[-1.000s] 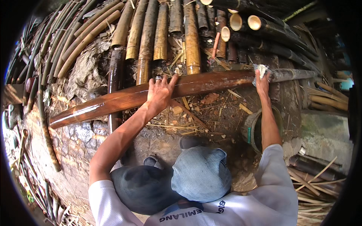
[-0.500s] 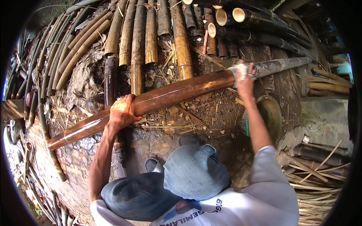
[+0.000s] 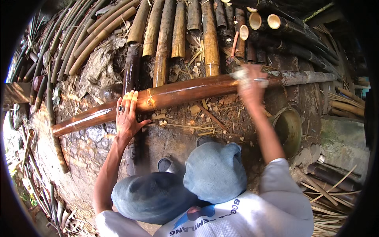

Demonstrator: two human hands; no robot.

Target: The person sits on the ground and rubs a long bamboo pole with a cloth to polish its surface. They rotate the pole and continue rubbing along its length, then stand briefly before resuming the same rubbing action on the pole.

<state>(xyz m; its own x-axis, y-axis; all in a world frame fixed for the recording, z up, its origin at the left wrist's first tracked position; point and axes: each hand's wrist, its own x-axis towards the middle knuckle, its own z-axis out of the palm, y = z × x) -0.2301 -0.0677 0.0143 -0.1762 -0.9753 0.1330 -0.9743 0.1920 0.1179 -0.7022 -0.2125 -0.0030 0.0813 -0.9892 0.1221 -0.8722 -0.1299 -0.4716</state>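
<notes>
Wet brown bamboo pole (image 3: 185,93) lies across the scene in front of the person, over muddy, straw-littered ground (image 3: 221,114). Long axis runs left to right, the left end lower and nearer, the right end rising slightly away, grey with mud toward its far-right tip.

Left hand (image 3: 127,114): fingers spread flat, palm pressed on the near side of the pole beside a node, thumb hooked under. A ring shows on one finger. Open press, not a closed grip.

Right hand (image 3: 249,81): laid over the top of the pole right of its middle, fingers curled over it, muddy. Looks like a loose wrap; how tightly it closes, cannot tell.

Both hands touch the pole, well apart along its length. The pole lies just ahead of both arms, crosswise to them; the left hand sits nearer the person, the right reaches farther out.

Beyond the pole: a row of bamboo stems (image 3: 177,31) lying lengthwise away, cut ends (image 3: 260,21) showing at far right. A round basin (image 3: 290,128) sits at right, below the right forearm. Knees in blue cloth at bottom.
</notes>
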